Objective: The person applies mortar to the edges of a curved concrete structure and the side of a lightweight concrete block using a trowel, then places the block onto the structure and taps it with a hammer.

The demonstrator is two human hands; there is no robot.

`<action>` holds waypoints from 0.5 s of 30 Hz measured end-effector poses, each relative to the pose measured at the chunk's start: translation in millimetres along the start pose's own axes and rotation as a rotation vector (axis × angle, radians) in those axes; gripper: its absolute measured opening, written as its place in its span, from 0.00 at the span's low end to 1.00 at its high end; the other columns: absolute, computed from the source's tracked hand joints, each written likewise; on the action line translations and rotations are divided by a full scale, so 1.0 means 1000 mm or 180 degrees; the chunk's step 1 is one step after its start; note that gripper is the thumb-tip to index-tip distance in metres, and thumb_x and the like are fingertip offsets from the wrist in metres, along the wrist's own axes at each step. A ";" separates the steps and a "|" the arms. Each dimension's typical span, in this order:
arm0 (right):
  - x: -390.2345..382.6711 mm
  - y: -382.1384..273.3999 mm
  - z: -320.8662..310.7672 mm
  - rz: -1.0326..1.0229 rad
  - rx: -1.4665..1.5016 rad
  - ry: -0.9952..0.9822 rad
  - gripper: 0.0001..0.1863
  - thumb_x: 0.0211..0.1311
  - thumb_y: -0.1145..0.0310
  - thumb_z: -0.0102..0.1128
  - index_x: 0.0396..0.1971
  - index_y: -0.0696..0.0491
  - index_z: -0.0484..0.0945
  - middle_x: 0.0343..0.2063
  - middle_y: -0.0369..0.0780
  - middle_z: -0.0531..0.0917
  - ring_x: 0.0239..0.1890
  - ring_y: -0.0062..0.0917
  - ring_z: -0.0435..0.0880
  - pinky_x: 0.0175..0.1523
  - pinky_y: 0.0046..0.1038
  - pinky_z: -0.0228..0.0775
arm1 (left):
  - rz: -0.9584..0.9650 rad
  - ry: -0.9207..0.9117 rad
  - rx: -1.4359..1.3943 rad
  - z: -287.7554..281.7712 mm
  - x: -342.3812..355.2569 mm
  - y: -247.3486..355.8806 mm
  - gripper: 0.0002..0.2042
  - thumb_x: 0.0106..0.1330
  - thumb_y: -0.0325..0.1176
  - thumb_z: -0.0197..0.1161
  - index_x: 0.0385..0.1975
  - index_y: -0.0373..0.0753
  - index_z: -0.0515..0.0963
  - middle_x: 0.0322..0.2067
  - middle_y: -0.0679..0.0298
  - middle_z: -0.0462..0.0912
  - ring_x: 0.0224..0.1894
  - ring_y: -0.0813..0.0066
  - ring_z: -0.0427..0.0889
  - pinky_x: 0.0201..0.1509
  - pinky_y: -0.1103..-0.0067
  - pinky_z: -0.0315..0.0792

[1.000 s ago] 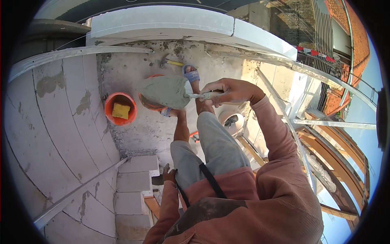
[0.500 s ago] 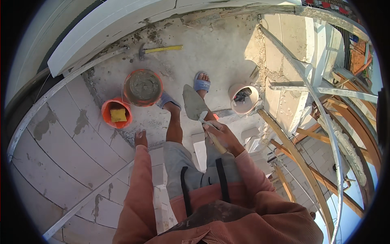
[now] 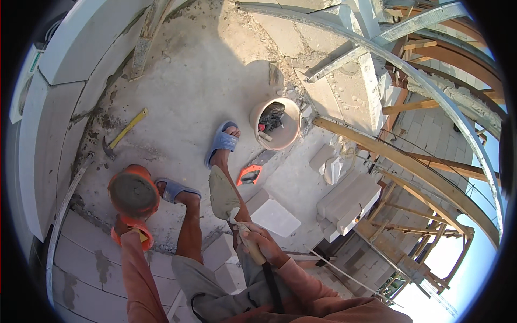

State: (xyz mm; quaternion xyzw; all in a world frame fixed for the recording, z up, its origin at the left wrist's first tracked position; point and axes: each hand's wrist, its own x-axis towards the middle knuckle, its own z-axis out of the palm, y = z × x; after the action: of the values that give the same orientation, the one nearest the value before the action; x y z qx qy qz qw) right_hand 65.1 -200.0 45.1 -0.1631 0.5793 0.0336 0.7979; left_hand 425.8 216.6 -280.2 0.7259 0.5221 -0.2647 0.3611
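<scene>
My right hand (image 3: 264, 243) is closed round the handle of a pointed trowel (image 3: 223, 195). Its grey blade points away from me, over my shin. On the left, my left hand (image 3: 123, 226) is at the small orange bucket (image 3: 147, 242), overlapping its rim. The fingers of that hand are too obscured to read. Part of a yellow sponge (image 3: 143, 236) shows inside the small bucket. Just beyond stands a larger orange bucket (image 3: 142, 170) holding grey mortar (image 3: 131, 192).
A yellow-handled hammer (image 3: 127, 129) lies on the concrete floor. A handsaw (image 3: 252, 173) with an orange handle lies near a pale bucket (image 3: 293, 132) holding dark items. Light blocks (image 3: 349, 202) sit at right, beside timber beams (image 3: 409, 172). A block wall (image 3: 56, 140) rises at left.
The view has swung to the right, bringing the handsaw and more blocks into sight. My left hand has come to the small orange bucket. The trowel stays in my right hand.
</scene>
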 end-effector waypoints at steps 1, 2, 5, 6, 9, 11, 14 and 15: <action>-0.003 0.002 0.001 0.0005 0.0154 -0.0029 0.23 0.73 0.62 0.53 0.61 0.61 0.71 0.35 0.38 0.78 0.30 0.19 0.76 0.36 0.22 0.70 | 0.0062 -0.0188 -0.0004 0.001 -0.014 0.001 0.34 0.62 0.55 0.71 0.59 0.38 0.69 0.48 0.59 0.78 0.48 0.62 0.80 0.56 0.66 0.77; -0.005 0.002 0.003 -0.0025 0.0248 -0.0033 0.23 0.73 0.62 0.53 0.61 0.61 0.71 0.34 0.38 0.78 0.29 0.19 0.76 0.35 0.22 0.70 | -0.0201 -0.0197 -0.0364 0.007 -0.032 0.004 0.32 0.62 0.55 0.71 0.58 0.38 0.71 0.46 0.61 0.79 0.45 0.63 0.81 0.55 0.66 0.79; -0.014 -0.011 0.008 -0.0154 0.0358 -0.0266 0.23 0.73 0.63 0.53 0.61 0.61 0.70 0.34 0.38 0.78 0.29 0.19 0.76 0.36 0.22 0.70 | -0.0025 -0.0435 -0.0828 0.044 -0.106 0.003 0.18 0.60 0.50 0.71 0.34 0.43 0.74 0.26 0.69 0.67 0.29 0.70 0.73 0.41 0.75 0.77; -0.018 -0.019 0.008 -0.0183 0.0383 -0.0364 0.23 0.73 0.63 0.53 0.62 0.61 0.70 0.34 0.37 0.78 0.30 0.19 0.77 0.36 0.22 0.70 | 0.0026 -0.0728 -0.0656 0.065 -0.129 0.008 0.21 0.59 0.53 0.71 0.35 0.42 0.74 0.27 0.69 0.68 0.29 0.70 0.73 0.41 0.75 0.76; -0.030 -0.047 0.001 -0.0199 -0.0088 -0.0332 0.24 0.73 0.63 0.55 0.63 0.59 0.71 0.35 0.37 0.78 0.31 0.19 0.78 0.37 0.22 0.71 | -0.0039 -0.0310 -0.0347 0.121 -0.196 0.028 0.26 0.57 0.61 0.70 0.35 0.42 0.74 0.25 0.69 0.68 0.28 0.71 0.72 0.39 0.74 0.73; -0.034 -0.069 -0.010 -0.0391 -0.0370 -0.0235 0.24 0.72 0.62 0.56 0.62 0.59 0.72 0.34 0.36 0.79 0.31 0.18 0.78 0.37 0.22 0.72 | -0.0146 -0.0186 -0.0342 0.146 -0.237 0.034 0.27 0.59 0.63 0.67 0.34 0.43 0.72 0.22 0.69 0.66 0.26 0.70 0.71 0.38 0.73 0.73; -0.036 -0.103 -0.030 -0.0484 -0.0856 -0.0192 0.25 0.69 0.61 0.58 0.61 0.59 0.74 0.34 0.38 0.81 0.33 0.21 0.81 0.39 0.25 0.74 | 0.0058 -0.0568 -0.0466 0.169 -0.292 0.042 0.26 0.60 0.62 0.65 0.32 0.43 0.70 0.18 0.69 0.65 0.24 0.70 0.71 0.37 0.73 0.72; -0.032 -0.113 -0.035 -0.0350 -0.1115 -0.0126 0.26 0.68 0.61 0.59 0.62 0.59 0.74 0.36 0.41 0.83 0.34 0.25 0.84 0.41 0.28 0.75 | 0.0020 -0.0578 -0.0400 0.176 -0.308 0.047 0.26 0.61 0.62 0.64 0.31 0.43 0.69 0.18 0.69 0.65 0.24 0.70 0.71 0.36 0.73 0.73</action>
State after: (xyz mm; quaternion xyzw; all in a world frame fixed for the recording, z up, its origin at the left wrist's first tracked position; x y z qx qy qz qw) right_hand 50.1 -313.2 91.0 -0.3303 0.5390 0.0935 0.7692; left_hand 372.4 -107.9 -139.0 0.6765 0.5005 -0.2949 0.4526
